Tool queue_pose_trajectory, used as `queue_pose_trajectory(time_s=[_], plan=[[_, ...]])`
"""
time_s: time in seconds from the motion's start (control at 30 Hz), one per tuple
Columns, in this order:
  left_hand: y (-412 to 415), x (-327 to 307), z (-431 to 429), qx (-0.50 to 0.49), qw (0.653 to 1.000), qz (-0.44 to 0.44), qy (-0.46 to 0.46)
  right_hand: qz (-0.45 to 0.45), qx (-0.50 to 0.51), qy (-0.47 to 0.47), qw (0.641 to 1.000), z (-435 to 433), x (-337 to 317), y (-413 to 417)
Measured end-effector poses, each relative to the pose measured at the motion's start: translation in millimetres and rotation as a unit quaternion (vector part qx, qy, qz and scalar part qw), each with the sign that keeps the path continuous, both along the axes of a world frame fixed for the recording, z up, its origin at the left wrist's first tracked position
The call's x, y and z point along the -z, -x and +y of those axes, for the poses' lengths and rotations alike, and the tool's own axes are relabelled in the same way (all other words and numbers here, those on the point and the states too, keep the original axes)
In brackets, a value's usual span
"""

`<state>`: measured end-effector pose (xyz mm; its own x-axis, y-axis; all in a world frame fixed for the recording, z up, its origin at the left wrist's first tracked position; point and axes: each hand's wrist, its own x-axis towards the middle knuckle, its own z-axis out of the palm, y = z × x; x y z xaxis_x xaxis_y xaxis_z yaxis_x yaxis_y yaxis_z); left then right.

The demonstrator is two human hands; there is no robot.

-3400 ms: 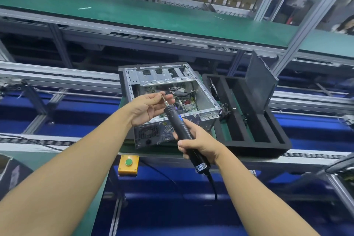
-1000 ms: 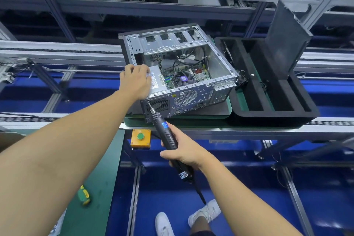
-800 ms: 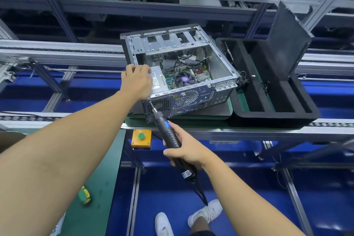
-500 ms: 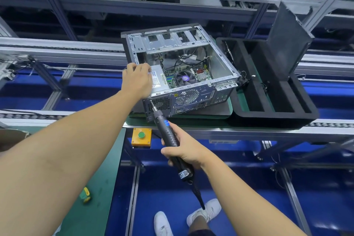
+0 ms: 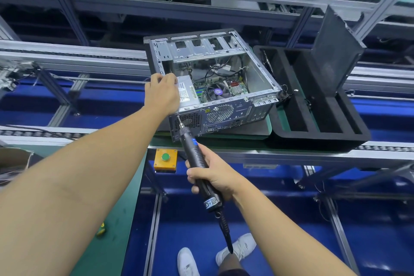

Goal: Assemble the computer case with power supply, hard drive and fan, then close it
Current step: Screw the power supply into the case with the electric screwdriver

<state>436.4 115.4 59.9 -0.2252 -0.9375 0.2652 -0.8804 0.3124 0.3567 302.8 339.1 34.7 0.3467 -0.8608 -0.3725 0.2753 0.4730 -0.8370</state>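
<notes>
Right of computer case (image 5: 224,116): foam tray (image 5: 318,139) (lid (image 5: 336,49) raised); button box (image 5: 165,159) below.

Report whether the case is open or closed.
Open. The case has no panel on its upward side: the power supply, fan and cables inside are in plain view.

Silver computer case (image 5: 257,78) lies on its side, open face up, rear panel toward me. Grey power supply (image 5: 189,95) with a white label sits in its near-left corner; a black fan (image 5: 216,92) with a purple hub lies flat on the board beside it. My left hand (image 5: 162,94) holds the case's left rim at the power supply, and my right hand (image 5: 216,178) grips the electric screwdriver (image 5: 193,150), bit against the rear panel by the supply's grille.
</notes>
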Motion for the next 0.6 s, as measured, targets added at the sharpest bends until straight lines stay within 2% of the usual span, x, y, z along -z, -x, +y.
queue_pose_trajectory(time_s=[0.6], plan=[[-0.2,0.4,1.8,-0.014,0.999,0.036,-0.015,-0.019,0.006,0.003,1.0,-0.6,-3.0,-2.9]])
